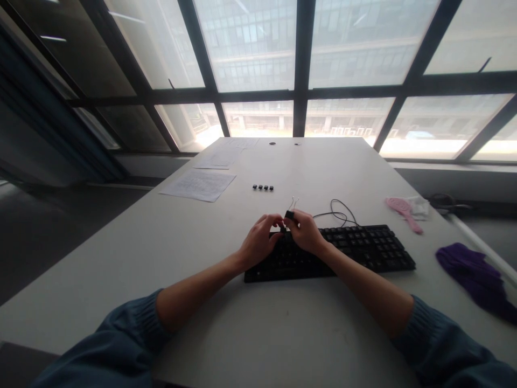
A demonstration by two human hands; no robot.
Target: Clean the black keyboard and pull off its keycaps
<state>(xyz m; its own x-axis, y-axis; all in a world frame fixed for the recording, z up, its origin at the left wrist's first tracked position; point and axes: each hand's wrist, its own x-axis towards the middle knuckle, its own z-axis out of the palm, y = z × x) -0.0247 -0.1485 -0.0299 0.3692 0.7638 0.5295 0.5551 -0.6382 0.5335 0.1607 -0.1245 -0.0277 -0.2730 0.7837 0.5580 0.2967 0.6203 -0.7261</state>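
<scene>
Nearest us, two blue sleeves (121, 328) reach in from the lower corners over a pale table (262, 334). Beyond the cuffs, bare forearms slant inward to a black keyboard (363, 250) lying flat on the table, its left part largely covered by the hands. Off to the right, we see a crumpled purple cloth (470, 269) near the table's edge. The left hand (260, 240) sits over the keyboard's left part, its fingers bent around a small dark piece (283, 229); we cannot tell whether that piece is pinched or only touched. The right hand (307, 233) is close beside it, fingertips nearly meeting the left's, and grips a black-handled wire tool (290, 214) whose two thin prongs point up, away from the keys. Behind the keyboard we find a looped black cable (332, 205), and to the right a pink hairbrush (404, 210) beside a white cloth or tissue (420, 207). Farther out, four small black keycaps (265, 188) stand in a short row, with printed sheets (197, 185) to their left. Past the table's far edge, we look through dark-framed windows (258, 43) at a building.
</scene>
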